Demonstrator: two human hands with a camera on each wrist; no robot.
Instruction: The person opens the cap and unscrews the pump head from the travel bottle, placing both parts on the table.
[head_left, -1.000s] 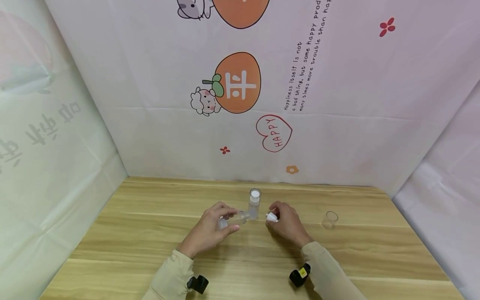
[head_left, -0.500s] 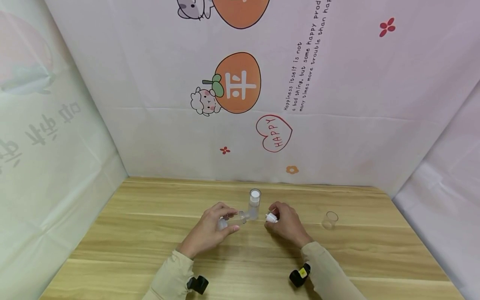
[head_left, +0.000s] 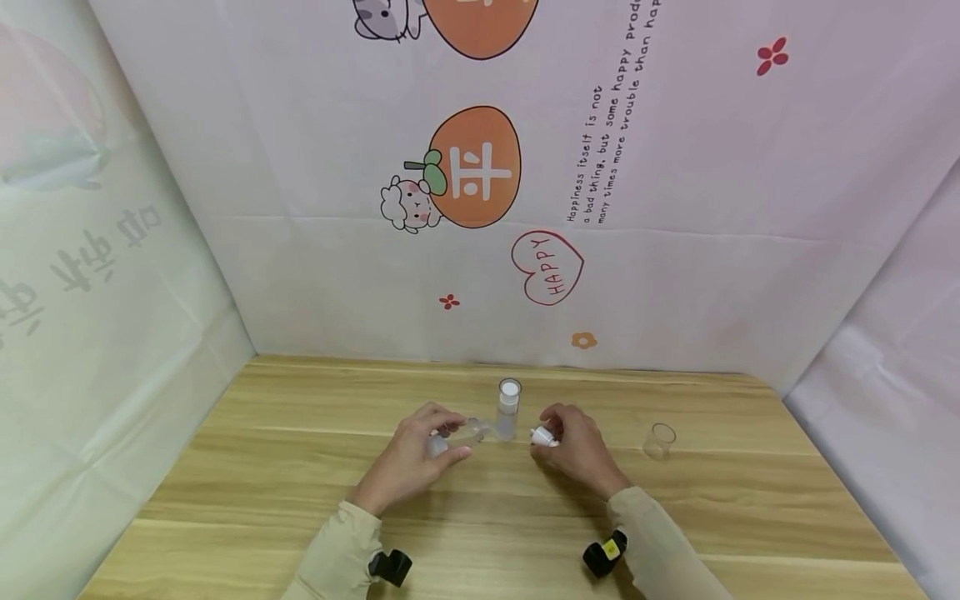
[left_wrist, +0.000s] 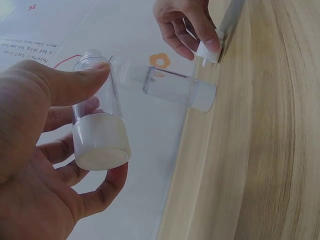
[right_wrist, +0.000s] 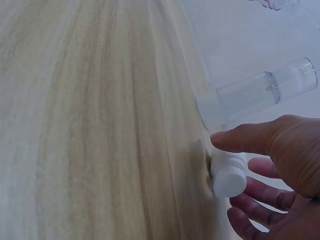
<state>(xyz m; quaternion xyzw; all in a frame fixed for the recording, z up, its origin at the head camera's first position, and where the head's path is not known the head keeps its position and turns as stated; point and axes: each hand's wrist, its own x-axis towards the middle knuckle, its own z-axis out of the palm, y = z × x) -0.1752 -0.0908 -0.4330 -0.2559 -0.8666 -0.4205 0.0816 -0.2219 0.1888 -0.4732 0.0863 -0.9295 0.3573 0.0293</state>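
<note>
My left hand [head_left: 408,457] grips a small clear bottle [left_wrist: 101,137] with a white base, its bare neck tilted toward the standing bottle in the head view. Thumb and fingers wrap the clear wall in the left wrist view. Low over the table, my right hand [head_left: 576,446] pinches a white pump top [right_wrist: 230,177] lying on its side, nozzle pointing left in the head view. Between the hands a second clear bottle [head_left: 507,418] stands upright, with a white pump under its clear cover.
A loose clear cap [head_left: 660,442] stands on the wooden table [head_left: 712,517], right of my right hand. A printed cloth [head_left: 337,275] hangs behind the table's back edge, with more cloth on both sides.
My left hand has drawn slightly left with the bottle, leaving more gap to the standing bottle. My right hand has barely moved and keeps the pump top.
</note>
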